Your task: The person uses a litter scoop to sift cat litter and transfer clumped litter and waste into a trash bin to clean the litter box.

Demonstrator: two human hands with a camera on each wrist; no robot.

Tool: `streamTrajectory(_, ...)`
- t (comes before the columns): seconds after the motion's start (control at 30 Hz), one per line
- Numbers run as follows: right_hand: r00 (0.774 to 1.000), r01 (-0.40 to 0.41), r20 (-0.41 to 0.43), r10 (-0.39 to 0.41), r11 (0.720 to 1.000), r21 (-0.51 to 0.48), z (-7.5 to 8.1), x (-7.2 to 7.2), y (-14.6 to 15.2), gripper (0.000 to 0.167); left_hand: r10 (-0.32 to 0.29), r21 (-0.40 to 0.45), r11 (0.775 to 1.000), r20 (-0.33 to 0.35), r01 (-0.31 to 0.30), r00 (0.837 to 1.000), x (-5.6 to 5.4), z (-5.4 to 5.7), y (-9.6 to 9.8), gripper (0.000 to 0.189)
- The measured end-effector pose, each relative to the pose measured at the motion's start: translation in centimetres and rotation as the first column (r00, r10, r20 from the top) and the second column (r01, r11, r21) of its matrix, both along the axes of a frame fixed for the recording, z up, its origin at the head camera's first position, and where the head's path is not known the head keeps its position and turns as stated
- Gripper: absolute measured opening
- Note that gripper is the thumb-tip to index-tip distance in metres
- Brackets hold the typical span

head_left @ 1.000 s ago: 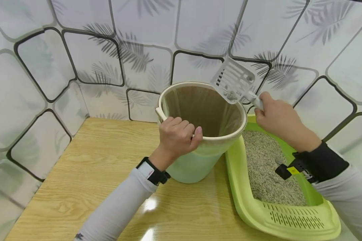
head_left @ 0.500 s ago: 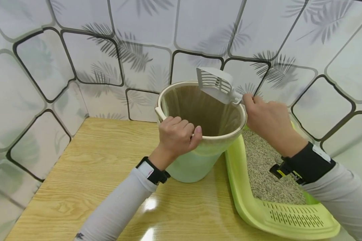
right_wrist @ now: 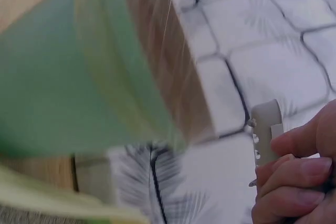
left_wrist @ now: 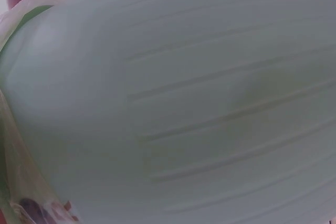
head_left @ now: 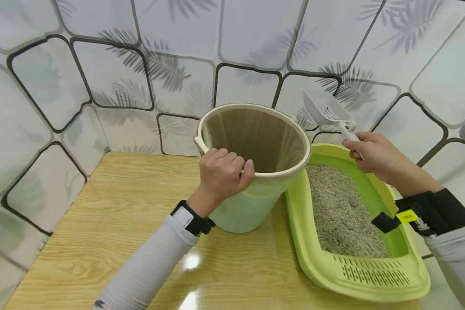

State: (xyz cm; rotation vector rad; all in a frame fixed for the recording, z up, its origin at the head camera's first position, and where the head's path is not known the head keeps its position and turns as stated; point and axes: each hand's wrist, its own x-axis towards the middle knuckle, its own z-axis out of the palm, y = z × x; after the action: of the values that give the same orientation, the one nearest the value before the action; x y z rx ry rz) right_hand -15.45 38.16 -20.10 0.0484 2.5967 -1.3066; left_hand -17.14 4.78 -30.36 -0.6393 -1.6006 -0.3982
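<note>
With fingers curled over the near rim, my left hand (head_left: 225,173) grips a pale green bin (head_left: 252,202) that has a cream rim and a clear liner bag inside. My right hand (head_left: 379,157) holds a white slotted litter scoop (head_left: 327,111) by its handle, to the right of the bin and above the far end of a lime-green litter tray (head_left: 304,241). Grey-brown litter (head_left: 341,211) fills the tray's floor. In the right wrist view the scoop (right_wrist: 266,129) shows edge-on beside my curled fingers. The bin's ribbed side (left_wrist: 210,103) takes up most of the left wrist view.
Bin and tray stand side by side on a wood-grain table (head_left: 124,224). A patterned wall (head_left: 186,86) rises close behind both and also borders the left side. The tray has a slotted front lip (head_left: 376,273).
The scoop, first held upright by the bin's right rim, tipped over the bin opening, then moved right and turned back up over the tray. My left hand stays on the rim.
</note>
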Motion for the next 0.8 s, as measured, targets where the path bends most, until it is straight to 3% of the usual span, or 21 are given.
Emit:
streamTrajectory(0.1, 0.999, 0.012, 0.044, -0.015, 0.997, 0.074, -2.6, 0.9, 3.1, 0.030, -0.001, 0.005, 1.000, -0.005, 0.001, 1.000, -0.1, -0.1, 0.0, 0.049)
streamTrajectory(0.23, 0.990, -0.013, 0.139, -0.015, 0.979, 0.201, -7.4, 3.1, 6.0, 0.034, -0.009, 0.017, 1.000, -0.013, 0.009, 1.000, -0.1, -0.2, -0.1, 0.049)
streamTrajectory(0.4, 0.949, -0.080, 0.315, 0.005, 0.971, 0.224, -12.1, 5.9, 7.8, 0.018, -0.011, 0.018, 1.000, -0.006, 0.011, 1.000, -0.2, -0.1, 0.0, 0.049)
streamTrajectory(0.43, 0.939, -0.093, 0.343, 0.012, 0.971, 0.221, -12.6, 6.4, 7.9, 0.016, -0.011, 0.018, 1.000, -0.009, 0.011, 1.000, -0.2, 0.0, 0.0, 0.049)
streamTrajectory(0.53, 0.914, -0.166, 0.397, 0.078, 0.968, 0.191, -13.3, 7.3, 8.1, 0.035, -0.018, 0.026, 0.999, -0.021, 0.019, 1.000, -0.2, 0.1, 0.1, 0.049)
streamTrajectory(0.6, 0.906, -0.195, 0.409, 0.106, 0.964, 0.182, -13.4, 7.6, 8.0, 0.033, -0.025, 0.035, 0.999, -0.031, 0.026, 0.999, -0.2, 0.2, 0.1, 0.049)
streamTrajectory(0.73, 0.897, -0.233, 0.420, 0.139, 0.955, 0.182, -13.7, 7.5, 7.5, 0.034, -0.031, 0.034, 0.999, -0.028, 0.032, 0.999, -0.2, 0.3, 0.3, 0.049)
streamTrajectory(0.8, 0.894, -0.242, 0.425, 0.141, 0.951, 0.195, -14.0, 6.8, 6.9, 0.032, -0.024, 0.029, 0.999, -0.023, 0.025, 0.999, -0.2, 0.2, 0.1, 0.050)
